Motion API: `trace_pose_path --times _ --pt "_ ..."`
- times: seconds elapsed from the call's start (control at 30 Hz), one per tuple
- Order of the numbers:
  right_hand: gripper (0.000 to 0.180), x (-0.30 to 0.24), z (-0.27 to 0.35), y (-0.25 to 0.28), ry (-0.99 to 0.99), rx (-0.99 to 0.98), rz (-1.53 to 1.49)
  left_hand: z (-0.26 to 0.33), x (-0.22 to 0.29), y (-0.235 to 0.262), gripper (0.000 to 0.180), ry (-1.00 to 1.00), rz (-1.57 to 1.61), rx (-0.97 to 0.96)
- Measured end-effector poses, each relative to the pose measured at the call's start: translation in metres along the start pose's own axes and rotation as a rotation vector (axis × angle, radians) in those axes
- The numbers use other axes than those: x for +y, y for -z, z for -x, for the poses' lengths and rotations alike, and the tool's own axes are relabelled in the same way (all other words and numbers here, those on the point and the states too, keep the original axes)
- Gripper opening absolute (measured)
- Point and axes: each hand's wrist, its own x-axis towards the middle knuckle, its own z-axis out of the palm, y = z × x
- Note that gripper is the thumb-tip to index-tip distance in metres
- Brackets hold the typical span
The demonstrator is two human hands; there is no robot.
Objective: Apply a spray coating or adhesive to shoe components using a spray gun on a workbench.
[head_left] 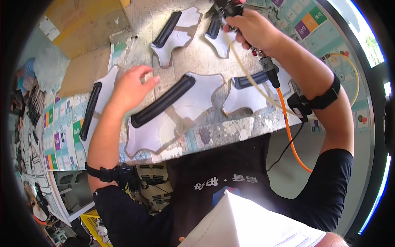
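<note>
A metal spray gun [225,10] is gripped in my right hand [257,33] over the far right part of the worktable. An orange hose [286,119] runs from a fitting at its lower end, and a pale yellow tube [248,75] hangs beside it. My left hand [133,85] is empty with fingers apart, hovering between two pale cut panels. The large panel [193,99] at the near middle bears a black padded strip [164,101]. Similar panels lie at the left [108,92], far middle [183,39], far right [222,44] and near right [251,99].
The worktable [230,129] has a stained, patchy top with peeling printed covering. A large cardboard box [86,24] stands at the far left, with a clear plastic bag [51,68] near it. Below the left edge is a yellow basket [92,226]. The yellow tube loops along the right side.
</note>
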Motion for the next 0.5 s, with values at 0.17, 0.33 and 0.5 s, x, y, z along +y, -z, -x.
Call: trace_pose_path --times 0.17,0.33,0.5 --pt "0.029 0.000 -0.035 -0.013 -0.164 0.109 -0.077 0.001 -0.032 -0.012 0.037 -0.059 -0.008 0.099" --pt "0.029 0.013 -0.052 -0.017 -0.065 0.022 -0.006 0.016 -0.056 0.003 0.031 0.135 0.664 0.352" --pt "0.030 0.009 -0.061 -0.022 -0.197 0.007 -0.223 0.012 -0.071 -0.004 0.031 0.220 0.728 0.353"
